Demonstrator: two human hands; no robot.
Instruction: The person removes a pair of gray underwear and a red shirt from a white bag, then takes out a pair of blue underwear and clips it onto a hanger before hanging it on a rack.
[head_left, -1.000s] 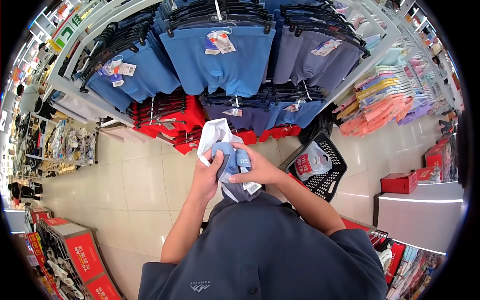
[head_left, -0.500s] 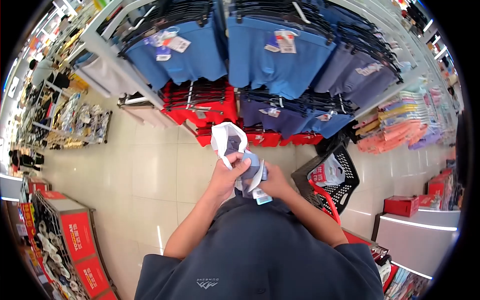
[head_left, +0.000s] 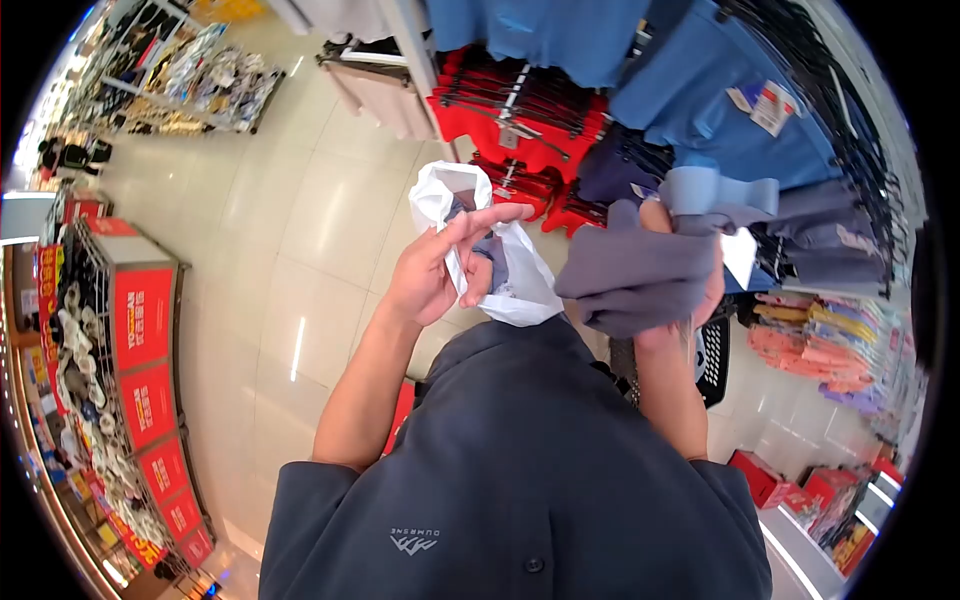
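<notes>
A white plastic bag (head_left: 530, 275) with dark cloth showing inside its open mouth hangs at my left hand (head_left: 430, 265). That hand grips the bag's rim, one finger stretched across the opening and others curled inside. To the right, my right hand (head_left: 708, 295) is closed round a folded grey-purple garment (head_left: 640, 270) with a light blue band (head_left: 715, 190); most of its fingers are behind the cloth. A white card (head_left: 738, 258) shows beside the garment. The garment is held up beside the bag, apart from my left hand.
Racks of blue shorts (head_left: 730, 115) and red clothes (head_left: 530, 105) on hangers stand ahead. A black basket (head_left: 712, 360) is partly hidden behind my right arm. Red-sided display bins (head_left: 150, 410) line the left, and children's clothes (head_left: 820, 345) hang at right.
My hands have moved apart. The grey-purple garment has come up to the right in my right hand, while the bag stays with my left. The view has turned toward the left.
</notes>
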